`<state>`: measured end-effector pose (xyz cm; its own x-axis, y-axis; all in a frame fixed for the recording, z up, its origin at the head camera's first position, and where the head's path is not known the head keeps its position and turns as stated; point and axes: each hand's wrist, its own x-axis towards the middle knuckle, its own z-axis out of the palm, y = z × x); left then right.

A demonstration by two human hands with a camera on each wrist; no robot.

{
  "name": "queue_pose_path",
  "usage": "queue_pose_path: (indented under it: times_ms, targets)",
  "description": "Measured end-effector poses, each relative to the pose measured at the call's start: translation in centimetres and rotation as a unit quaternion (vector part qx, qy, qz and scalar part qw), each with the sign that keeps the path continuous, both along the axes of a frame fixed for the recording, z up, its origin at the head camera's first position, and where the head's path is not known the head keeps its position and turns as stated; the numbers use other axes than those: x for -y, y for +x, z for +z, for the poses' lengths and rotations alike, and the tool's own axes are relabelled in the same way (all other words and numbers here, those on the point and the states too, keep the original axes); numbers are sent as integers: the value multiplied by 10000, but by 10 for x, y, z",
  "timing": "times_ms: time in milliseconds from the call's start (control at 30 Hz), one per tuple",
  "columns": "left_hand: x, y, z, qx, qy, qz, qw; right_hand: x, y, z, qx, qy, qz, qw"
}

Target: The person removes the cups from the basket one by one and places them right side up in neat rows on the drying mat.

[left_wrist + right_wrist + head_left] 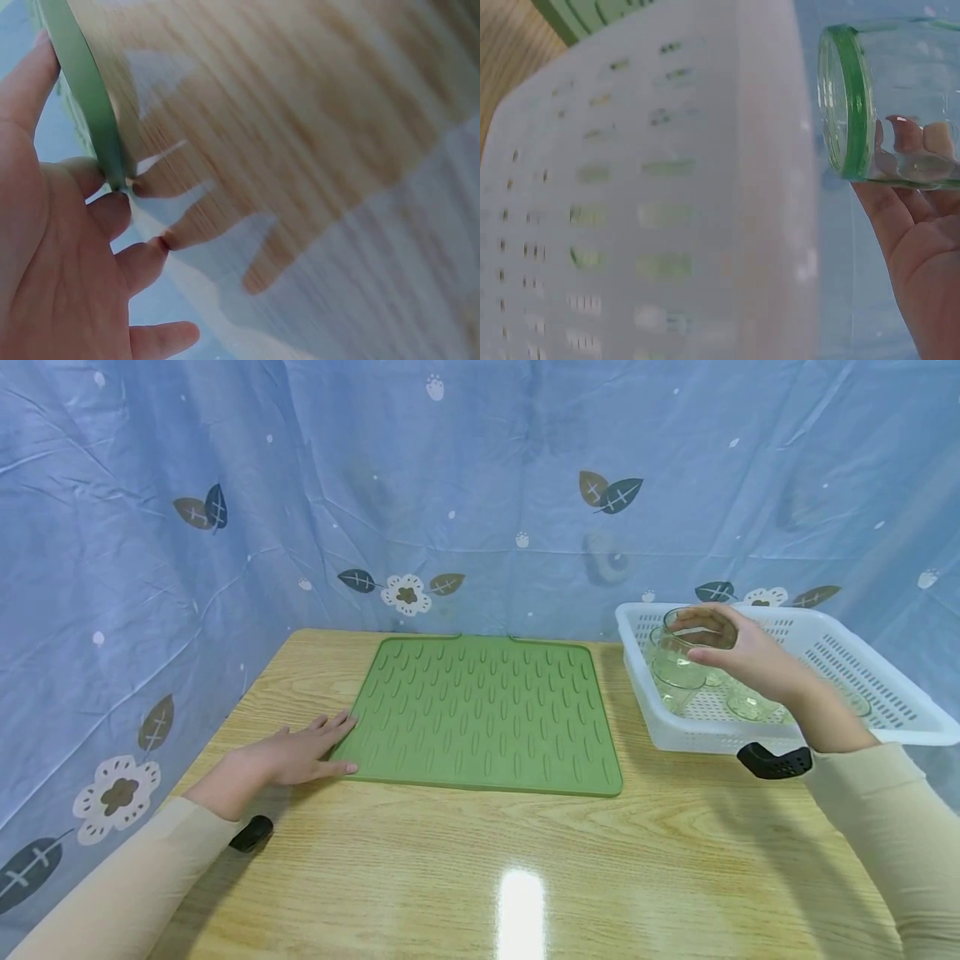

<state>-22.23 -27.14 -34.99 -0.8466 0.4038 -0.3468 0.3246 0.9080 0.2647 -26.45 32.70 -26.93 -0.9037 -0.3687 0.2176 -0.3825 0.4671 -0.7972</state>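
My right hand (753, 656) grips a clear, green-tinted drinking glass (678, 662) over the left part of a white plastic basket (720, 737). In the right wrist view the glass (907, 90) shows a thick green end, raised past the basket wall, with fingers around its side. Inside the basket are several more glasses (750, 703), partly hidden by the hand and forearm. At the left, my left hand (300, 753) lies with its fingers spread, touching the left edge of a green ridged mat (480, 718). The left wrist view shows fingertips against the mat's edge (90, 97).
The mat and the basket stand side by side on a wooden table (420, 852), the basket to the right. A blue patterned curtain (487, 485) hangs behind them and along the left side. Slotted basket walls (630, 187) rise close to the right wrist.
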Motion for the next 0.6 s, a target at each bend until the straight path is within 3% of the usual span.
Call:
queue_pose_path:
  times_ms: [300, 600]
  targets:
    - [0, 0, -1, 34, 22, 9, 10000, 28, -5, 0, -14, -204, 374, 9991]
    - [0, -2, -2, 9, 18, -21, 10000, 55, -9, -5, -17, -338, 427, 9985]
